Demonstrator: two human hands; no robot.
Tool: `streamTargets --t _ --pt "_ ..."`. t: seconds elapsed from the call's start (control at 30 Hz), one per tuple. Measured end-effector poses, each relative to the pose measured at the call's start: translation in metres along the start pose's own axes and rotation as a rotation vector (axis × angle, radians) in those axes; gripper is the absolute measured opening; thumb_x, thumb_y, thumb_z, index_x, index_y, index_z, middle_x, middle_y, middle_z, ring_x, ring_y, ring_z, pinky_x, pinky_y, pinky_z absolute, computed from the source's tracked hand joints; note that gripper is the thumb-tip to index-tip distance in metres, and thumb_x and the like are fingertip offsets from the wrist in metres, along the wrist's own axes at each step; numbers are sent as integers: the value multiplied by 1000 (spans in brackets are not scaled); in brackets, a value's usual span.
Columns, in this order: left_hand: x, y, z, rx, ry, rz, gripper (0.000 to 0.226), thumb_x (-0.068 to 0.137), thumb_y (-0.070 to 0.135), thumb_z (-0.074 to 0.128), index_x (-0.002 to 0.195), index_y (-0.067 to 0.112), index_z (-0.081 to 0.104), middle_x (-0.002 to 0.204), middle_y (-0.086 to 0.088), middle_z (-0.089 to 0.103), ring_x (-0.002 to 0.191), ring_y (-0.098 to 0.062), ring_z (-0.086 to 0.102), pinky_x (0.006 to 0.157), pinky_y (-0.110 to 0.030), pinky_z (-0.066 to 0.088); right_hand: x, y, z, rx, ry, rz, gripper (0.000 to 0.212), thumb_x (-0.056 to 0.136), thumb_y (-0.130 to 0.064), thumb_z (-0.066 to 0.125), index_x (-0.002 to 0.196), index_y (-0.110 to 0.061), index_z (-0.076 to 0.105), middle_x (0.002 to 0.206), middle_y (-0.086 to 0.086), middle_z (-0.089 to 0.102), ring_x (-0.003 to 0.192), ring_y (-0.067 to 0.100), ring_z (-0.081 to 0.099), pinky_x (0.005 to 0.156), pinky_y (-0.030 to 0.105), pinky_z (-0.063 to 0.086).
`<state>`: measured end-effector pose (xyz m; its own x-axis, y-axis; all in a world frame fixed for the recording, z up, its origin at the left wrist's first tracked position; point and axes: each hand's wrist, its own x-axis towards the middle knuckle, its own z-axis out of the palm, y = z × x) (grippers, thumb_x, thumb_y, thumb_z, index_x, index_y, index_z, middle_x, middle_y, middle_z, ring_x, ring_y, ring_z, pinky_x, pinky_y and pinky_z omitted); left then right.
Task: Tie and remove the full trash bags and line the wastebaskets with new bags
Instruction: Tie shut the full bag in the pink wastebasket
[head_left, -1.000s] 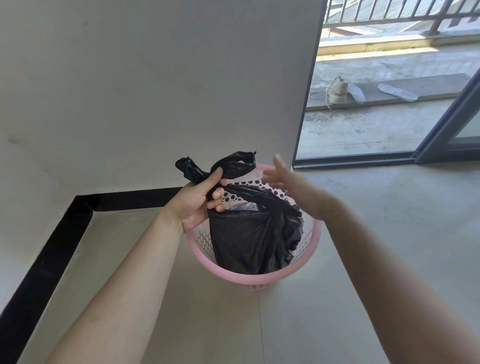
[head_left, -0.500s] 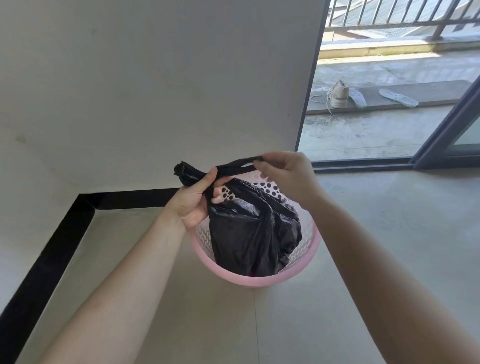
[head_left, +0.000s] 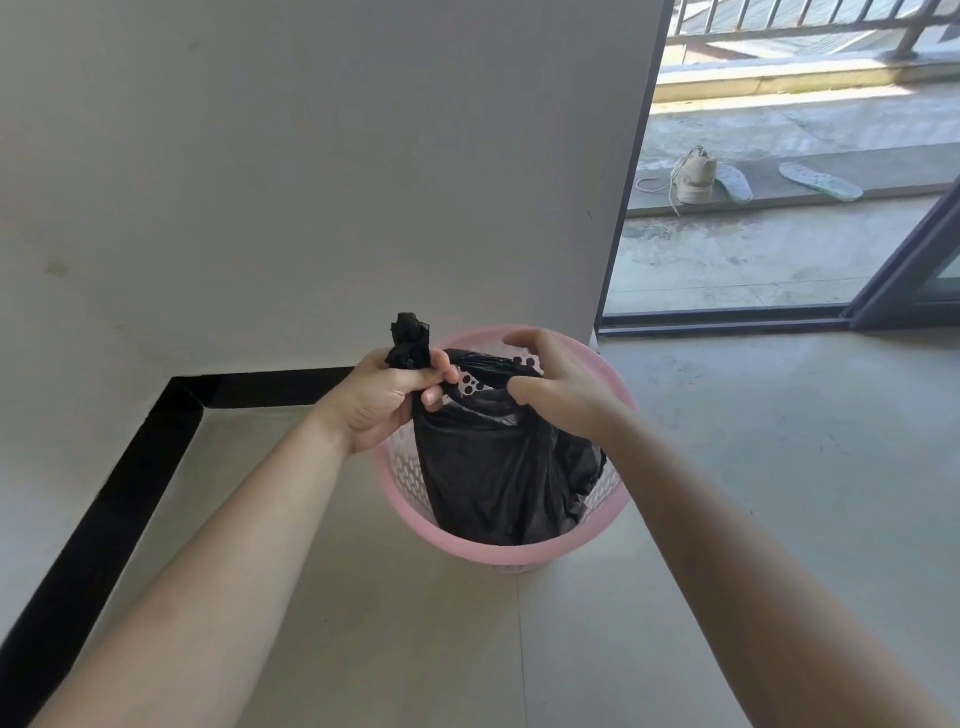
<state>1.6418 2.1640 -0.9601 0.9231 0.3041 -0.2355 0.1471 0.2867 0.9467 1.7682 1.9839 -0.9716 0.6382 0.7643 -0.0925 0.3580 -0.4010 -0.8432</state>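
Knotting time — left hand fists one ear of the black bag, right hand seemingly pinches the other; best crossed low and pulled snug.

A plain white wall meets the pale floor along a black baseboard. A dark-framed sliding door opens on a sunlit balcony holding 1 shoe and 2 insoles.
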Motion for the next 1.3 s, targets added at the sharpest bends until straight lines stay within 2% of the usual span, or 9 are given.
streamTargets --t 0.07,0.27,0.57,0.63,0.73,0.93,1.07,1.17,1.3 --pt "-1 1 2 50 28 -11 25 96 -8 48 81 10 59 81 -8 63 57 -14 45 63 -25 42 6 1 5 2 -65 0 58 86 -13 59 141 -23 44 122 -6 59 103 10 61 83 27 50" --pt "2 -11 20 127 354 66 26 94 -9 49 86 5 70 92 -11 69 80 -18 64 79 -27 52 12 6 7 -279 125 -99 8 87 -11 59 88 -13 66 73 4 64 66 21 56 59 37 42" --pt "9 -14 23 -698 356 63 31 76 -15 29 65 12 43 67 -10 59 73 -29 60 86 -35 47 -6 6 5 -224 -162 22 14 96 -27 58 87 -18 62 71 2 59 61 17 51 59 30 39" --pt "4 -15 28 -713 317 54 24 66 -10 33 62 13 40 60 -6 47 62 -26 51 77 -36 47 -9 9 3 -113 -211 106 6 94 -24 60 96 -18 62 79 -1 60 72 17 56 66 30 42" --pt "0 -17 36 -654 291 38 22 63 -7 33 60 15 38 54 -3 38 51 -22 40 70 -34 42 -14 13 2 153 -318 291 33 79 -25 64 111 -29 60 107 -2 61 103 20 59 96 40 49" --pt "2 -19 37 -576 245 13 24 65 -6 31 60 16 37 53 0 35 49 -18 35 72 -31 39 -11 21 0 602 -238 241 81 74 -73 64 144 -42 39 139 -4 51 129 22 51 113 48 38" --pt "5 -23 39 -493 199 -25 30 73 -8 25 62 16 37 58 -1 38 53 -20 40 72 -32 42 -13 8 9 603 -36 65 24 96 -47 56 118 -41 64 104 -22 70 97 -5 66 82 15 52" --pt "6 -26 44 -641 179 -17 27 68 -8 27 63 16 38 79 -10 62 74 -28 60 72 -35 50 -6 7 17 949 150 161 26 101 -38 54 109 -20 70 105 2 75 97 20 72 85 38 58" --pt "9 -34 46 -1002 275 78 26 65 -9 29 63 15 39 85 -16 70 95 -34 68 85 -36 52 -2 7 16 1380 281 219 35 108 -25 35 92 -8 60 89 5 74 92 21 68 89 39 52"
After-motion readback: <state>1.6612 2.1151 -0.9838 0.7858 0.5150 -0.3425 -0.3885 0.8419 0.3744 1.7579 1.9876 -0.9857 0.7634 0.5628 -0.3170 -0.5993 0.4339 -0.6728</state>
